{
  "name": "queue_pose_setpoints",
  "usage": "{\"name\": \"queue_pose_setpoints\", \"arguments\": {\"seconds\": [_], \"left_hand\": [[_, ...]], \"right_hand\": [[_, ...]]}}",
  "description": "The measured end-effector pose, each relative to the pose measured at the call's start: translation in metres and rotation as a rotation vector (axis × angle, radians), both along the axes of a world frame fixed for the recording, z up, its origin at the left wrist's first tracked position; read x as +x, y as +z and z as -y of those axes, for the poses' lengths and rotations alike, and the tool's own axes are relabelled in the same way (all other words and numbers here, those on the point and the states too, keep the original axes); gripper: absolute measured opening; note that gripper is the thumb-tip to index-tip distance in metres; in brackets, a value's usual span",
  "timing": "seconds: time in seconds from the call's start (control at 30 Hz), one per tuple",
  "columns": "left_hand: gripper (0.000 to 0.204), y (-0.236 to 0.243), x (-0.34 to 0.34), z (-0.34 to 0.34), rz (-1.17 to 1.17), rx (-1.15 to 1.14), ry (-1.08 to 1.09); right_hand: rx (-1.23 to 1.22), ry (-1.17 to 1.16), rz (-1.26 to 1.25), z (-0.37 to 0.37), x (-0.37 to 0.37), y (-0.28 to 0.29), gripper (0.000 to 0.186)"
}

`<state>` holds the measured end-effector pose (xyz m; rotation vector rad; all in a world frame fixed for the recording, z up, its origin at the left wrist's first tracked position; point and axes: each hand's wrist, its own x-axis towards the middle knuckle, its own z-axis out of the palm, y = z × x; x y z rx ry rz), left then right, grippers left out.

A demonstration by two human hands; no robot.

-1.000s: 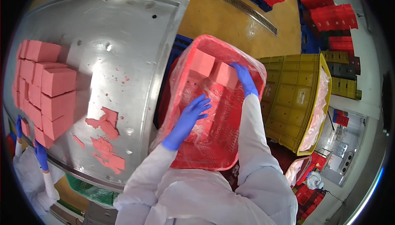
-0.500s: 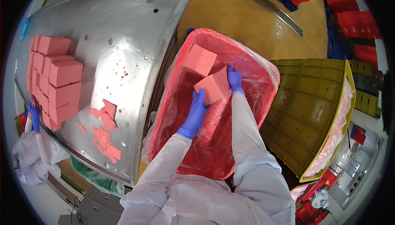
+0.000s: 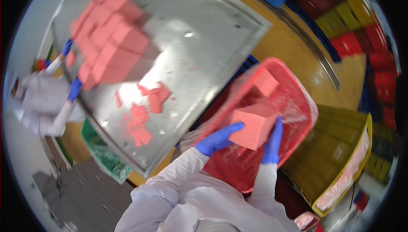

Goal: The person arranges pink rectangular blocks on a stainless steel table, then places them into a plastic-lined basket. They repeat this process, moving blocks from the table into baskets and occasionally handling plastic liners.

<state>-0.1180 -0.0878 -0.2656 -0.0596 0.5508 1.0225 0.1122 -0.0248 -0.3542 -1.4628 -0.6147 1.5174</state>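
Between my two blue-gloved hands is a smooth pink block (image 3: 251, 126), apparently raised over the crate. My left hand (image 3: 219, 139) presses its left side, and my right hand (image 3: 273, 145) grips the right side. Beneath it is a red plastic crate (image 3: 312, 109) lined with clear film. A second pink block (image 3: 267, 83) sits at the crate's far end, beyond the held one. How far the held block is above the crate bottom I cannot tell.
Left of the crate, a steel table (image 3: 195, 62) bears stacked pink blocks (image 3: 114, 41) and flat pink scraps (image 3: 138, 121). A co-worker (image 3: 46, 100) in white touches the stack's far-left side. A yellow-green crate (image 3: 329, 147) stands at the right, a green lined bin (image 3: 100, 151) below the table.
My view has swung, so the table and crate sit differently in it. The held block has come nearer to me, apart from the second block. The co-worker's second hand now shows.
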Motion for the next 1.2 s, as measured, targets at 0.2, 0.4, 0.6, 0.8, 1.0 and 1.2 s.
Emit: {"name": "queue_pose_setpoints", "arguments": {"seconds": [0.2, 0.4, 0.6, 0.8, 1.0, 1.2], "left_hand": [[0.079, 0.073, -0.111, 0.089, -0.113, 0.046, 0.278], [0.072, 0.053, -0.225, 0.205, -0.271, -0.141, 0.926], [0.058, 0.06, -0.337, 0.236, -0.439, -0.189, 1.157], [0.062, 0.046, -0.463, 0.211, -0.59, -0.213, 1.124], [0.051, -0.089, -0.52, 0.181, -0.795, -0.256, 1.086], [0.023, -0.221, -0.498, 0.228, -1.864, -0.377, 0.563]], "right_hand": [[-0.014, 0.257, -0.034, 0.031, -0.164, 0.118, 0.052], [-0.022, 0.846, -0.038, 0.085, -0.348, 0.075, 0.045], [-0.294, 0.94, -0.312, 0.151, -0.532, 0.004, 0.039], [-0.069, 1.015, -0.286, 0.139, -0.625, 0.013, 0.043], [0.819, 0.978, 1.325, 0.059, -0.521, -0.047, 0.043], [0.757, 1.272, 0.905, 0.126, -0.47, -0.052, 0.023]]}}
